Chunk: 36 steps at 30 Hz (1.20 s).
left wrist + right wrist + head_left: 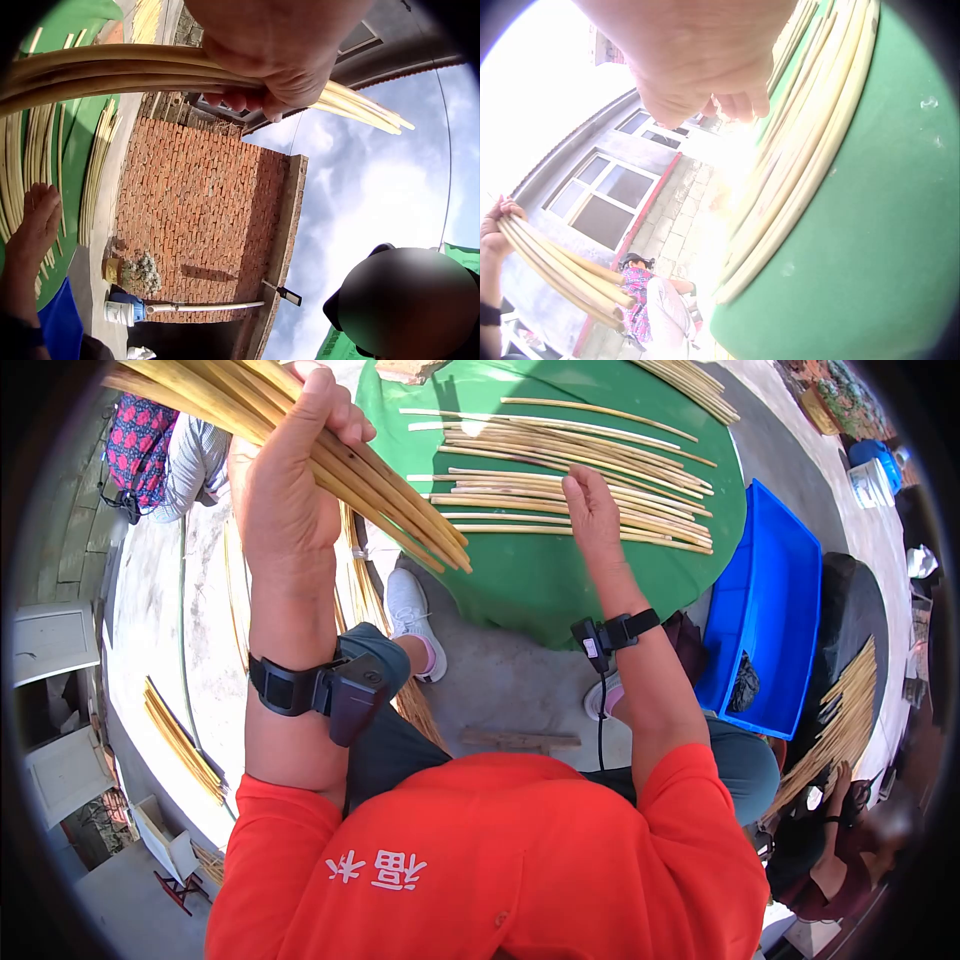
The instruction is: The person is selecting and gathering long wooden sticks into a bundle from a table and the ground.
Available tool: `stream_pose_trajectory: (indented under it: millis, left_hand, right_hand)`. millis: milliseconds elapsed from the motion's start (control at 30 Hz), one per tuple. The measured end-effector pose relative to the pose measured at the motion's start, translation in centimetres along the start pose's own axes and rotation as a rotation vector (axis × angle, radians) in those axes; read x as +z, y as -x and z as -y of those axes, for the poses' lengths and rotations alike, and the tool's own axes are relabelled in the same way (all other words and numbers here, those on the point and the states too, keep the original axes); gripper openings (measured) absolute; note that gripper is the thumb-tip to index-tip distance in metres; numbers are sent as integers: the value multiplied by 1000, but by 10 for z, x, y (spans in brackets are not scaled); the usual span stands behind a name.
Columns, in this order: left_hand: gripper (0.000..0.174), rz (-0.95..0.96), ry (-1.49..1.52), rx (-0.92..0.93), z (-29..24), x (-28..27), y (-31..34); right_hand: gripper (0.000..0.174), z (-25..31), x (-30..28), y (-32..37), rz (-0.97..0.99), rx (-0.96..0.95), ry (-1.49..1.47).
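Raised at the upper left of the head view, my left hand (290,495) grips a bundle of long yellowish sticks (390,500). The left wrist view shows fingers curled round these sticks (112,71), with ends sticking out on both sides. My right hand (597,520) is over the sticks lying on the table (500,502), fingers fairly straight and thumb up. Those sticks lie side by side in loose rows on a green cloth (480,575). In the right wrist view the right hand (697,60) is close above the row (810,150), nothing gripped in it.
A blue plastic tray (780,590) stands right of the table. More sticks (840,710) lie beyond it, near another person's hand. Another person (195,465) is at the upper left. A small stick bundle (185,740) lies on the floor at left. A brick-like block (408,368) sits on the cloth's far edge.
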<state>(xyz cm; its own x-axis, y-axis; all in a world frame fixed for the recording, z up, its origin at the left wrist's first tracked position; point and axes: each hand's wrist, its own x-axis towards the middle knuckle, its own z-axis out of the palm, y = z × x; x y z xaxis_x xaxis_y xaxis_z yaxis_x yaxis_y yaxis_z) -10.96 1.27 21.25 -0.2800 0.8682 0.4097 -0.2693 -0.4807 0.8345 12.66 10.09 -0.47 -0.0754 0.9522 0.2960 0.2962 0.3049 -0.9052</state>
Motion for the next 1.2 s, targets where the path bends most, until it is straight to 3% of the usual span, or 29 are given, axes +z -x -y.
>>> stream_pose_trajectory:
  millis: [133,200,233,267,333,367,433,467,567,833,933,1067,1133,1200]
  left_hand:
    - [12,173,-52,-76,26,41,14]
    - [15,267,-89,-121,38,64,24]
    - [17,352,-58,-136,43,74,27]
    - [20,391,-124,-285,49,81,31]
    - [22,471,-131,-291,58,100,37]
    - [24,543,-152,-312,64,106,41]
    - [24,569,-95,-376,85,109,46]
    - [25,596,-53,-436,96,108,50]
    - [25,582,-58,-476,126,104,64]
    - [45,533,-13,-420,124,118,73]
    - [51,752,-340,-612,145,98,80]
    - [52,789,-382,-557,152,91,101]
    - [51,712,-371,-686,136,96,106]
    - [49,693,-385,-667,124,102,110]
  right_hand:
    - [52,137,-32,-19,205,-182,-461]
    - [49,183,-43,-23,239,-381,-572]
    - [49,203,-55,-21,238,-393,-558]
    - [53,223,-66,-18,380,-326,-618]
    - [65,230,-88,-18,606,-75,-568]
    - [65,228,-91,-17,610,-69,-554]
    - [32,222,-94,-10,446,-223,-463]
    - [20,212,-88,-2,329,-180,-471]
    - [14,179,-83,14,201,-50,-448]
    - [12,194,-96,11,27,-24,-558]
    - [13,171,-100,3,4,97,-679]
    - [12,163,-125,-15,-148,167,-886]
    - [13,160,-131,-18,-195,200,-912]
    - [14,158,-138,-22,-253,242,-933]
